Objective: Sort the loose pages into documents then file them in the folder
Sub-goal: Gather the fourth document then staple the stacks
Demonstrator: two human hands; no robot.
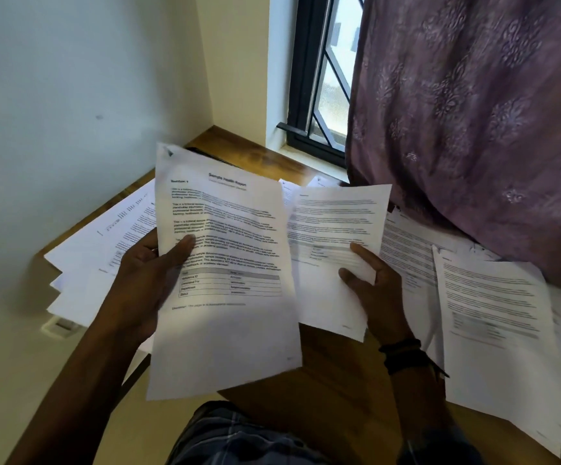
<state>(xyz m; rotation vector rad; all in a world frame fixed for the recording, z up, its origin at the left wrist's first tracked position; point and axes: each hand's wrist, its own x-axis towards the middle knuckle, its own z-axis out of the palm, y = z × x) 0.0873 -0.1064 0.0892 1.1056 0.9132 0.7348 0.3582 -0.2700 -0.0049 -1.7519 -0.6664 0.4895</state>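
My left hand (148, 276) grips a printed page (229, 263) by its left edge, thumb on the front; its heading reads like a sample health report, with a table low on the sheet. My right hand (373, 283) pinches a second printed page (336, 229) near its lower right, held up beside the first and partly behind it. Both sheets hang above the wooden table (332, 380). More loose pages (98, 250) lie fanned at the left, and another spread of pages (493, 313) lies at the right. I see no folder.
A purple patterned curtain (473, 112) hangs over the table's right rear and covers some sheets. A barred window (322, 78) sits behind. A pale wall (71, 95) closes the left side. A small white object (59, 327) lies below the left stack.
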